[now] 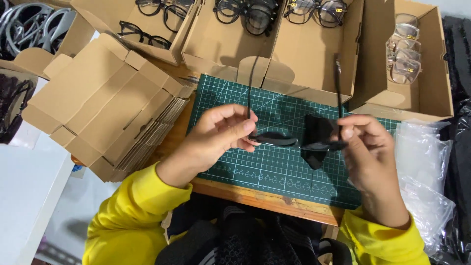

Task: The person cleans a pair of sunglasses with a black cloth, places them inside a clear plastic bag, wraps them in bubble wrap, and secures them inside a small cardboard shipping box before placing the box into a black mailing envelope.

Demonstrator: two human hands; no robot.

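Black plastic glasses, held in the air over the middle of the green cutting mat, temples unfolded and pointing away from us toward the mat's far edge. We judge them light, with a fairly stiff front and thin temples that flex and could snap at the hinges. The lenses would smudge or scratch, so the place to hold is the frame ends by the hinges, not the lens faces.

Left hand: curled nearly closed, thumb and forefinger pinching the frame's left end near the hinge. Right hand: fingers bent in, pinching the right end; a black cloth hangs at that lens, and we can't tell whether the fingers are gripping it too.

Around them: a stack of flat cardboard boxes at the mat's left edge, open cartons of glasses along the far edge, clear plastic bags at the right edge.
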